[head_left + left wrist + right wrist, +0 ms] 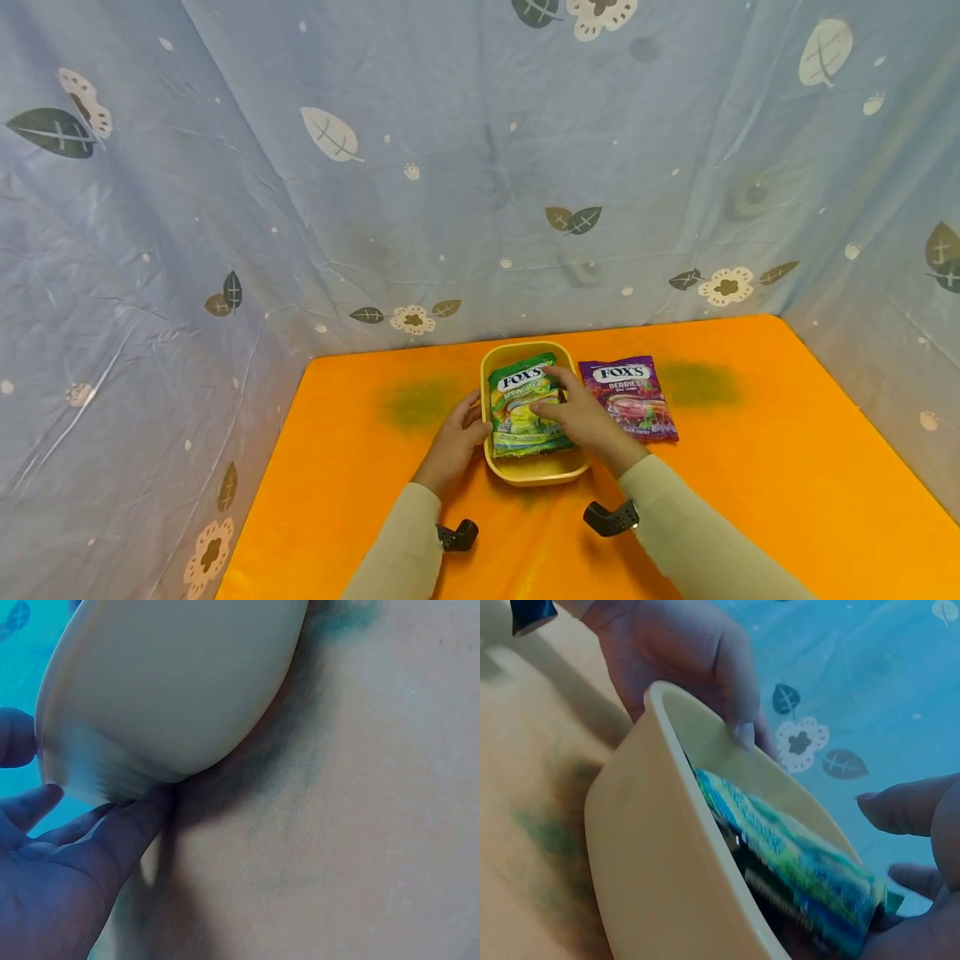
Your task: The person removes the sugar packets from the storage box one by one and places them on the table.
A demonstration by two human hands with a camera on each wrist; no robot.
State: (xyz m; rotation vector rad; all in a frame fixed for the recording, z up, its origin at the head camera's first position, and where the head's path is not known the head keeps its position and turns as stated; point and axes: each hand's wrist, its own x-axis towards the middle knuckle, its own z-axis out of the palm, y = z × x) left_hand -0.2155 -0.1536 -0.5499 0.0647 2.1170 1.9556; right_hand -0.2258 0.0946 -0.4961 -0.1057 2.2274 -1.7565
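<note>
A green FOX'S Spring Tea candy bag [517, 408] lies face up in a yellow plastic tub [528, 477]. My left hand [453, 442] grips the tub's left side, its thumb at the rim and its fingers against the outer wall [172, 682]. Over the bag's right part is my right hand [581, 417], thumb and forefinger spread apart. In the right wrist view, part of that hand touches the end of the bag [802, 870], while one fingertip stands off it. Some right fingers are hidden behind the bag.
A purple FOX'S Berries candy bag [628, 400] lies flat just right of the tub. The orange table cover [765, 467] has dark green patches. Blue curtains [480, 183] with leaf and flower prints hang behind and at both sides.
</note>
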